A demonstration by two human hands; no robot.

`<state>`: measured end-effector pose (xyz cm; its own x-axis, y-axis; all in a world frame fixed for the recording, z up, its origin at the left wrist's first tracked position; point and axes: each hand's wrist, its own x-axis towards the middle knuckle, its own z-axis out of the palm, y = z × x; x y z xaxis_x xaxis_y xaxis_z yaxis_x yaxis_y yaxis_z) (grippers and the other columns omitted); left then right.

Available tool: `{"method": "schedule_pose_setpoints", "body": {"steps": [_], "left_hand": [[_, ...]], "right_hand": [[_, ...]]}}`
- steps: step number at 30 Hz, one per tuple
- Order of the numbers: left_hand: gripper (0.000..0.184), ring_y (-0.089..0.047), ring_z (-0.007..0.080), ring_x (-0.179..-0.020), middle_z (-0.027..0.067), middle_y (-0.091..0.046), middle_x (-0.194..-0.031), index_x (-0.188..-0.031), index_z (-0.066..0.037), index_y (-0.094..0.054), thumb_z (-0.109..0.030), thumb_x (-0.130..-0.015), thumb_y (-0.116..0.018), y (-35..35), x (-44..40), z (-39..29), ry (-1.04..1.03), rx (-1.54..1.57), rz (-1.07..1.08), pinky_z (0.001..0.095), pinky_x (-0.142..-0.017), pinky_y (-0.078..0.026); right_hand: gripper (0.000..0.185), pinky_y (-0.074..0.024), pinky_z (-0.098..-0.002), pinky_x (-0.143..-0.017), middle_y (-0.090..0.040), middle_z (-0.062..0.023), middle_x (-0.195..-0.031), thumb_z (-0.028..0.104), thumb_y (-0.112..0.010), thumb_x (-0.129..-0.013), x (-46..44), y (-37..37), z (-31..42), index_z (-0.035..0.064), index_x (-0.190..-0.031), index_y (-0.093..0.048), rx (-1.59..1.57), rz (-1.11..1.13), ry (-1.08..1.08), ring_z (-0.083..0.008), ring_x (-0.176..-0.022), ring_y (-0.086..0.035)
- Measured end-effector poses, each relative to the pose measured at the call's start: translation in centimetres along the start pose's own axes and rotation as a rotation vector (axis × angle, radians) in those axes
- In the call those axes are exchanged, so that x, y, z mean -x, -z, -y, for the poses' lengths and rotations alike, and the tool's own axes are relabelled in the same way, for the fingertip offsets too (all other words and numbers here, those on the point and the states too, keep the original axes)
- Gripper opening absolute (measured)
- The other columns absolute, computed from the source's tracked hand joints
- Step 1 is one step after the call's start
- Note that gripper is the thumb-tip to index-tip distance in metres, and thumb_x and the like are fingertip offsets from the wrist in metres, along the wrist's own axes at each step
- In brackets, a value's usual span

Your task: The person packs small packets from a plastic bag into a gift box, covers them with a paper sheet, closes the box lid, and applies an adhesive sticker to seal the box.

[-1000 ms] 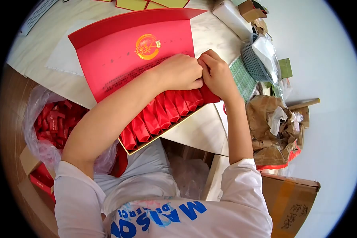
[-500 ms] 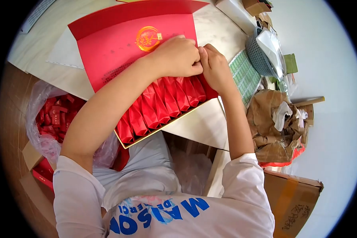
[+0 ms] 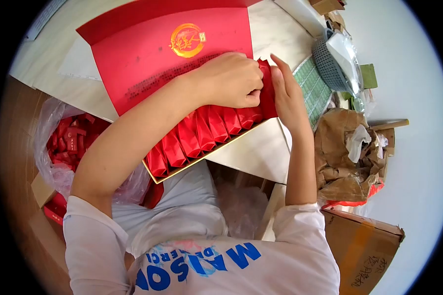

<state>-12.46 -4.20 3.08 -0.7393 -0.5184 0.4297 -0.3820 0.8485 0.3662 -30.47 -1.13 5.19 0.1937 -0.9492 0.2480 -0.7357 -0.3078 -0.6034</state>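
the red box (image 3: 152, 66) lies beneath the curled left hand (image 3: 234, 79), its long side slanting away rightward; i can't see that grip. the right hand (image 3: 290, 100), fingers straightened, flanks its far end.

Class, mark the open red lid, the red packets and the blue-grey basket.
Open red lid (image 3: 150, 56): head view, on its inner face.
Red packets (image 3: 188, 137): head view, on one packet in the row.
Blue-grey basket (image 3: 326, 66): head view, on its side wall.
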Motion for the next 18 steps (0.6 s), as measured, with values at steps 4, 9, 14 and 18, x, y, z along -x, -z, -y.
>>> {"method": "schedule_pose_setpoints", "body": {"steps": [4, 9, 14, 18], "left_hand": [[0.023, -0.057, 0.0274, -0.081, 0.0120, -0.061, -0.073, -0.067, -0.001, -0.062, -0.022, -0.076, -0.058, -0.8, 0.3, -0.9, 0.105, -0.090, 0.063, 0.0383, -0.084, -0.045], [0.029, -0.058, 0.0252, -0.087, 0.0105, -0.065, -0.076, -0.072, -0.002, -0.066, -0.026, -0.080, -0.051, -1.9, 0.3, -0.3, 0.074, -0.137, 0.155, 0.0372, -0.097, -0.037], [0.033, -0.057, 0.0274, -0.082, 0.0129, -0.063, -0.071, -0.064, -0.001, -0.066, -0.023, -0.082, -0.049, -1.0, -0.5, 0.0, 0.064, 0.003, 0.238, 0.0375, -0.095, -0.037], [0.039, -0.057, 0.0275, -0.072, 0.0139, -0.062, -0.068, -0.058, 0.001, -0.063, -0.025, -0.083, -0.048, -0.4, -1.3, -0.8, 0.145, -0.008, 0.275, 0.0373, -0.092, -0.036]], "right_hand": [[0.032, -0.0476, -0.0372, -0.090, -0.058, -0.0212, -0.122, 0.010, -0.048, -0.097, 3.3, -0.6, 1.5, -0.0010, -0.126, -0.053, 0.118, -0.085, 0.016, -0.0358, -0.107, -0.059], [0.029, -0.0469, -0.0382, -0.093, -0.056, -0.0200, -0.128, 0.004, -0.051, -0.094, 3.2, -2.2, 0.3, -0.0016, -0.121, -0.059, 0.121, -0.242, 0.221, -0.0353, -0.110, -0.059], [0.033, -0.0457, -0.0394, -0.097, -0.055, -0.0206, -0.130, 0.001, -0.054, -0.090, 3.1, -1.9, -0.2, -0.0008, -0.123, -0.059, 0.203, -0.186, 0.311, -0.0356, -0.118, -0.055], [0.035, -0.0447, -0.0398, -0.099, -0.053, -0.0220, -0.132, 0.000, -0.053, -0.090, 3.4, -1.4, -0.3, -0.0011, -0.124, -0.058, 0.147, -0.124, 0.271, -0.0364, -0.122, -0.051]]}}
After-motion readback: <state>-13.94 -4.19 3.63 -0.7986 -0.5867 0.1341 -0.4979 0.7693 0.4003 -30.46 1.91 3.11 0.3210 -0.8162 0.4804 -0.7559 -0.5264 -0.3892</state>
